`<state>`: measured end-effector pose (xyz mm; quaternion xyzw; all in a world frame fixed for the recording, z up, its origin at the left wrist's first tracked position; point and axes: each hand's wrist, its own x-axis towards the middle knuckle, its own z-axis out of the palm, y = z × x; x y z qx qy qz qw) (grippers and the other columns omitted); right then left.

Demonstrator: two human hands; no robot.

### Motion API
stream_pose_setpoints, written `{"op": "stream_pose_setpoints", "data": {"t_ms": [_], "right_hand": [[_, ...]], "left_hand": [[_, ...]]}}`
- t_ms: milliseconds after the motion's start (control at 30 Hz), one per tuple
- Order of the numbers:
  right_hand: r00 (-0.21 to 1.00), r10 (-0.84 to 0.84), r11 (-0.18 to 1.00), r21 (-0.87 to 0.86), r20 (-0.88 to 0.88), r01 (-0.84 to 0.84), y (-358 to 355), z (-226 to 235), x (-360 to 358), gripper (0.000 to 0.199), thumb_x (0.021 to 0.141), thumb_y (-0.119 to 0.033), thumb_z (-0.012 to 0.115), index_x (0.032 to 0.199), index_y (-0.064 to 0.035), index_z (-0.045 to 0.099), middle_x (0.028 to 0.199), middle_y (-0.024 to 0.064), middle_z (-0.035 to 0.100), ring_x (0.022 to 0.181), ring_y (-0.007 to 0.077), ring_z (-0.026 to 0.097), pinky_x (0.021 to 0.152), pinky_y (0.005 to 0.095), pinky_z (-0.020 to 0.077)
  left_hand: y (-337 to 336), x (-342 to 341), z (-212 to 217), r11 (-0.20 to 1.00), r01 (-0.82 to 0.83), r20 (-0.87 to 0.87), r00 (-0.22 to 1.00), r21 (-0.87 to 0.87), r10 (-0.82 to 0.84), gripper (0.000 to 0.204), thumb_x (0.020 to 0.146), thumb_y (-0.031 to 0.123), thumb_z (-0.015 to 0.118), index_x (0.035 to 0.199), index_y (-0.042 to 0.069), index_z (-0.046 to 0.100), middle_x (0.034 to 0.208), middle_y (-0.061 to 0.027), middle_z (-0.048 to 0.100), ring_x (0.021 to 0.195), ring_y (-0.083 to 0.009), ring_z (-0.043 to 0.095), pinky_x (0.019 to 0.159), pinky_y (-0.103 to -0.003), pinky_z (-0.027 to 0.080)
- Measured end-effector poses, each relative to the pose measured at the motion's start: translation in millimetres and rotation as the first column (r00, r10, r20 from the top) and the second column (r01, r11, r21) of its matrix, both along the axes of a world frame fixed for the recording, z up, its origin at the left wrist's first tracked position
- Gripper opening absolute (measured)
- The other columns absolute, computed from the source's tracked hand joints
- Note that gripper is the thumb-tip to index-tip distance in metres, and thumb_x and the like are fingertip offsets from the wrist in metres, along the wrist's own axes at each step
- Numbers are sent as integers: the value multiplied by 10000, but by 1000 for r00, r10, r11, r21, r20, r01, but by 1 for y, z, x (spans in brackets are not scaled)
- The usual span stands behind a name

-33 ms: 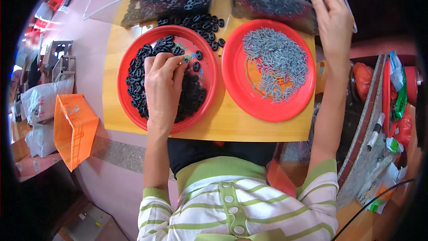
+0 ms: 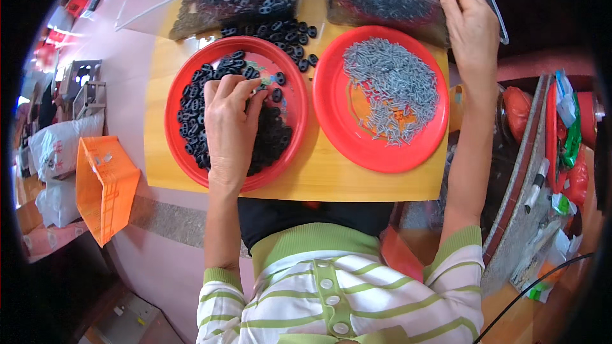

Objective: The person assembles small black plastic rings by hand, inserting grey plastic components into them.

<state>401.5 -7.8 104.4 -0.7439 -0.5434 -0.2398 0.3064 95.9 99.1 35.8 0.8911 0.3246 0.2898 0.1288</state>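
Green-cuffed left arm: comes up from the lower edge almost straight, wrist over the near rim of the left plate (image 2: 173, 134).
Left hand (image 2: 227, 111): back turned up, fingers curled, thumb and forefinger brought together in a pinch above the black pieces (image 2: 277, 137); whether something small sits between the tips, I cannot tell.
Right arm: stretched farther forward, past the right plate (image 2: 408, 162), elbow almost straight.
Right hand (image 2: 472, 22): raised at the right side of the right bin (image 2: 382, 9), fingers bent forward, tips by its rim; I cannot tell whether they grasp a piece.
Hands in view: two, both bare, well apart.
Red plates: two, side by side on one yellow table (image 2: 299, 185).
Clear bins: two, at the far side of the table; the left bin (image 2: 236, 9) and the right one both contain black pieces.
Black pieces: too many to count, oval with holes, heaped in the left plate and bins; two lie a little apart at the plate's right side.
Loose pieces (image 2: 290, 35): a patch on the table, between left bin and left plate, overlapping, not countable.
Grey screws (image 2: 398, 79): one heap, uncountable, in the right plate.
Orange crate (image 2: 121, 175): one, left of the table.
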Motion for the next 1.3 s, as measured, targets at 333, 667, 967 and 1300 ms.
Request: {"op": "stream_pose_setpoints", "data": {"t_ms": [333,667,967,1300], "right_hand": [[802,271,909,-133,-533,-396,-51,-36,-83,74,776,-88,663,807,-29,631,801,94,595,777,247,593,681,341,474],[835,241,846,-315,-495,-431,-83,-71,-122,99,748,-105,686,804,-62,616,818,69,568,815,248,568,693,355,489],[872,178,859,-360,-456,-364,-79,-74,-133,147,737,-78,698,878,-55,663,779,63,579,773,219,592,648,332,473],[826,124,903,-283,-550,-324,-79,-73,-139,103,784,-24,669,875,-9,622,773,56,576,704,151,583,597,274,450]], "left_hand": [[5,1,-15,999,18,-7,1000,-29,-18,77,767,36,675,840,12,670,828,-75,612,805,-259,529,733,-346,459],[-27,-4,5,738,291,523,847,-609,98,60,883,10,565,934,-20,577,962,-141,649,827,-213,658,719,-295,534],[-71,-21,-9,-200,715,567,666,-670,485,135,934,80,534,990,-35,575,986,-215,651,873,-220,678,773,-285,576],[-79,-26,-8,-188,714,544,653,-675,528,188,928,72,544,1065,-53,575,1024,-192,645,925,-206,664,826,-275,551]]}}
